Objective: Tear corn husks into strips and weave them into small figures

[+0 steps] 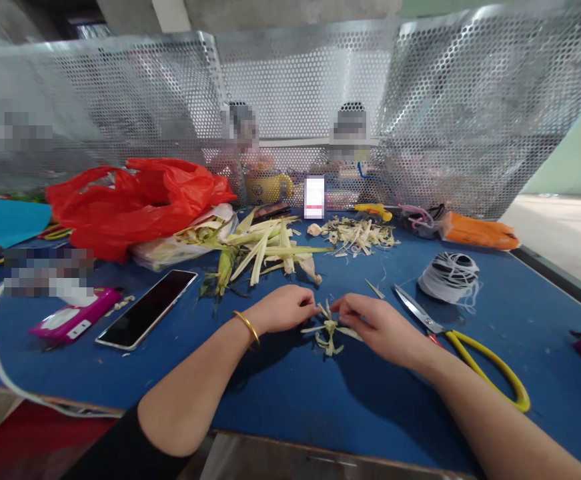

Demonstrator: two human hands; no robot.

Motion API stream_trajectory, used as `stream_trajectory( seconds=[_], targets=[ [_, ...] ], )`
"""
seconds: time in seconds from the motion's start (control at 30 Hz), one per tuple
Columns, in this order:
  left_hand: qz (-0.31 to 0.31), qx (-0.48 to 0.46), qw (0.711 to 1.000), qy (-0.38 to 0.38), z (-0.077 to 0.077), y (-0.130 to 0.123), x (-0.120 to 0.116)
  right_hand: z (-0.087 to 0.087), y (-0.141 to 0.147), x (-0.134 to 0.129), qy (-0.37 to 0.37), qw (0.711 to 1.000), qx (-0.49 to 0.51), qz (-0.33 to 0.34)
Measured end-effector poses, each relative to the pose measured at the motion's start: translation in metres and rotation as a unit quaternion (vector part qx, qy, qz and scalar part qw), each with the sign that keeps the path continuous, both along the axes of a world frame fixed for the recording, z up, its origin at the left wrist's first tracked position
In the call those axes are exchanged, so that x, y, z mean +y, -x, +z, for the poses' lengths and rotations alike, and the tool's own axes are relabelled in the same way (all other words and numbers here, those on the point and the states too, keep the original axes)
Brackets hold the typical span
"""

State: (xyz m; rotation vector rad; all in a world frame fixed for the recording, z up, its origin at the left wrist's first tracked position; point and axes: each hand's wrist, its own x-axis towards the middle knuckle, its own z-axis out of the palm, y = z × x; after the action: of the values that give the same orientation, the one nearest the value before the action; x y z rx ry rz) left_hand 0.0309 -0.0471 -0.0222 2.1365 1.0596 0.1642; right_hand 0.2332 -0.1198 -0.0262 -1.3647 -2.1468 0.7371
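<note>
A small bundle of pale corn husk strips (pixel 329 328), spread out in several directions, lies on the blue table between my hands. My left hand (pixel 286 309), a gold bangle at its wrist, is closed in a pinch at the bundle's upper left. From the right, my right hand (pixel 367 323) pinches near the bundle's top with curled fingers. What exactly sits between the fingertips is partly hidden. To the right, yellow-handled scissors (pixel 463 347) lie with blades partly under the line of my right forearm. Beyond them stands a spool of whitish thread (pixel 449 279).
Behind my hands lie long corn husks (pixel 270 250) and a heap of husk scraps (pixel 357 235). At left are a phone (pixel 147 310), a magenta pouch (pixel 77 315) and a red plastic bag (pixel 140 203). A perforated metal screen (pixel 300 80) closes the back, with people behind it.
</note>
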Motion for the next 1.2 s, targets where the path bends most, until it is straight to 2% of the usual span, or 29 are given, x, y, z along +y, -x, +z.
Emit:
stream_trajectory(
  seconds=[0.13,0.23,0.3,0.53,0.63,0.77,0.87,1.07,1.13,1.2],
  targets=[
    [0.027,-0.046,0.996,0.071,-0.009,-0.001,0.001,0.001,0.003,-0.003,-0.055,0.995,-0.047,0.065],
    [0.018,-0.08,0.987,0.137,-0.011,0.001,0.003,0.001,0.003,-0.003,-0.06,0.993,-0.078,0.071],
    [-0.001,-0.079,0.986,0.149,-0.009,0.004,0.004,0.001,0.003,-0.003,-0.058,0.992,-0.085,0.071],
    [-0.002,0.025,0.992,0.126,0.01,0.019,0.006,0.0,0.002,-0.003,-0.053,0.993,-0.084,0.07],
    [-0.02,0.046,0.991,0.124,0.013,0.022,0.007,0.0,0.002,-0.003,-0.048,0.993,-0.08,0.065],
    [-0.031,0.012,0.998,0.048,0.009,0.018,0.01,0.001,0.003,-0.004,-0.045,0.993,-0.083,0.066],
    [-0.04,0.022,0.999,0.007,0.003,0.011,0.007,0.002,0.003,-0.004,-0.043,0.993,-0.09,0.067],
    [-0.057,0.051,0.996,-0.035,-0.001,0.003,-0.002,0.002,0.003,-0.003,-0.044,0.992,-0.096,0.067],
    [-0.053,0.037,0.996,-0.06,-0.001,0.003,-0.003,0.002,0.004,-0.003,-0.045,0.992,-0.094,0.066],
    [-0.038,0.003,0.999,-0.037,-0.002,0.004,-0.004,0.003,0.004,-0.003,-0.044,0.993,-0.091,0.065]
  ],
)
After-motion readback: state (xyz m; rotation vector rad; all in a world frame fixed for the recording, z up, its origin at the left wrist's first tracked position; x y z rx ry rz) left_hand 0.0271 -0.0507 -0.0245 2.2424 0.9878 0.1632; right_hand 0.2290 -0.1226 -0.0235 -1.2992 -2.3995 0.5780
